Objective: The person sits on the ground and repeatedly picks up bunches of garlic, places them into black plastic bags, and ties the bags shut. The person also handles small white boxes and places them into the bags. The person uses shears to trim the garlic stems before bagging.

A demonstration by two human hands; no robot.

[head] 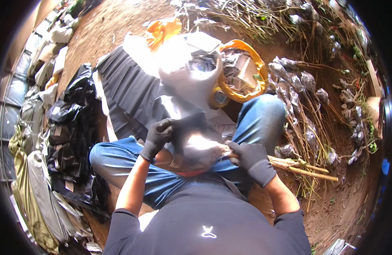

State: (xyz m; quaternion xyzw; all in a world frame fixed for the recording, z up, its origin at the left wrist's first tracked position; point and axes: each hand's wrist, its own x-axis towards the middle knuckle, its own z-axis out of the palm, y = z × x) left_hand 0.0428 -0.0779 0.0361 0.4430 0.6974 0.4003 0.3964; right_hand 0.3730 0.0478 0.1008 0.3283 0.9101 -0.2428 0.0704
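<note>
My left hand (159, 137), in a dark knit glove, pinches the edge of a black plastic sheet (186, 126) above my lap. My right hand (251, 159), gloved alike, grips a bundle of cut woody stems (297, 165) that point to the right. At the stems' left end is a bulky plastic-covered clump (200, 146), blurred and washed out by glare; its contents are hidden. The black sheet lies against this clump. Beyond my left hand spreads a stack of pleated black plastic sheets (132, 86).
Paper scraps fill an orange-rimmed container (266, 75), with a roll of tape (219, 97) beside it. Stem bundles with plastic-wrapped ends (307, 81) cover the soil at right. Black plastic bags (75, 111) and pale sacks (44, 178) line the left side.
</note>
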